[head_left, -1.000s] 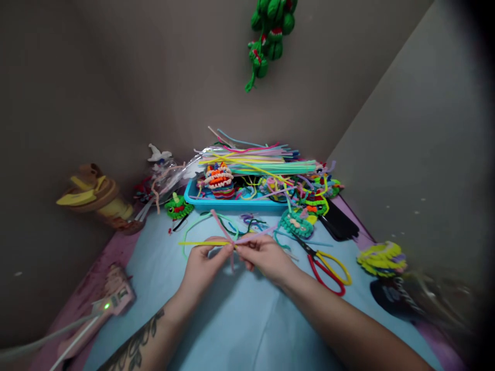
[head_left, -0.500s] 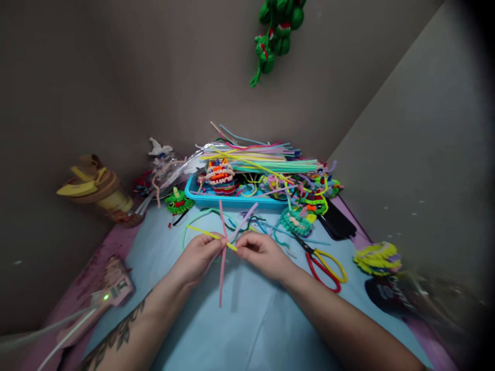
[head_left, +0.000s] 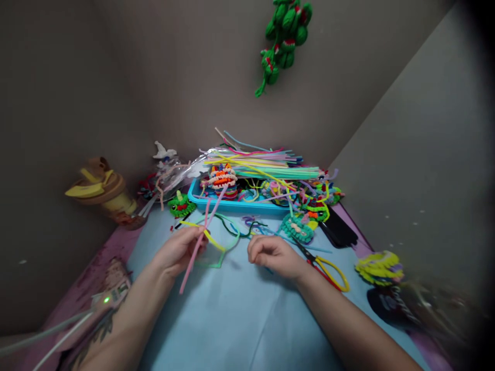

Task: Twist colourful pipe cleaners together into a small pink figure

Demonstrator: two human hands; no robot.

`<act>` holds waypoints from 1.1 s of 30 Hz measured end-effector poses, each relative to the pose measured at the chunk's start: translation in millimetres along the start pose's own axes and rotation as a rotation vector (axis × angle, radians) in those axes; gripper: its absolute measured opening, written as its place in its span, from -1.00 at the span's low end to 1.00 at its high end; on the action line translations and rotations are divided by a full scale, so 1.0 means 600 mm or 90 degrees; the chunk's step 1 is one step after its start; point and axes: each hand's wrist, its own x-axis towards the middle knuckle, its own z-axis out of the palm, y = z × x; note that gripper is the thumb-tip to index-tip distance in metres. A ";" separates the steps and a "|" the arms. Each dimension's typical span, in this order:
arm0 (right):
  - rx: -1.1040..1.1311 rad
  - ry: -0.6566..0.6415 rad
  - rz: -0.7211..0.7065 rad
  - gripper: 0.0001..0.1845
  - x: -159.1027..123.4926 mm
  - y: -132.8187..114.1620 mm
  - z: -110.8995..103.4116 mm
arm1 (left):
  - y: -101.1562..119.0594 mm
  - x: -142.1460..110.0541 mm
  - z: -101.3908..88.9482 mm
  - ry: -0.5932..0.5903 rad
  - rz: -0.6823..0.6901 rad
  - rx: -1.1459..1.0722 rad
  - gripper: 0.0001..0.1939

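My left hand [head_left: 178, 253] pinches several crossed pipe cleaners where they meet: a pink pipe cleaner [head_left: 190, 267], a lilac pipe cleaner [head_left: 217, 207] and a yellow pipe cleaner [head_left: 215, 241]. Their ends fan out past the fingertips. Apart from them, to the right, my right hand [head_left: 275, 256] hovers over the blue cloth [head_left: 232, 319] with its fingers curled in; nothing shows in its grip. Just beyond it lie scissors [head_left: 323, 268] with red and yellow handles, partly behind the wrist. Loose green and blue pipe cleaners [head_left: 247, 232] lie on the cloth beyond both hands.
A blue tray [head_left: 247, 207] at the back holds finished pieces and a bundle of pipe cleaners [head_left: 266, 162]. Around it sit a green figure [head_left: 181, 205], a teal piece [head_left: 297, 229] and a black phone-like object [head_left: 338, 232]. A power strip [head_left: 112, 296] lies left; a yellow piece [head_left: 379, 268] lies right.
My right hand has let go of the yellow pipe cleaner and moved slightly right. My left hand has drawn left with the crossed pipe cleaners, which are now tilted. The view has shifted slightly.
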 end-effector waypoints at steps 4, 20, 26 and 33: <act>-0.190 0.014 -0.088 -0.82 -0.007 -0.053 -0.013 | 0.020 -0.008 0.003 0.054 0.126 0.155 -0.74; -0.449 0.216 -0.028 -0.82 0.000 -0.044 0.061 | -0.010 -0.054 0.054 0.039 0.761 0.777 -0.83; -0.065 0.352 0.238 -0.77 0.018 -0.016 0.029 | -0.018 -0.071 0.058 0.224 0.859 0.682 -0.85; -0.021 0.276 0.264 -0.79 0.020 -0.019 0.059 | -0.040 -0.040 0.067 0.111 0.541 0.643 -0.80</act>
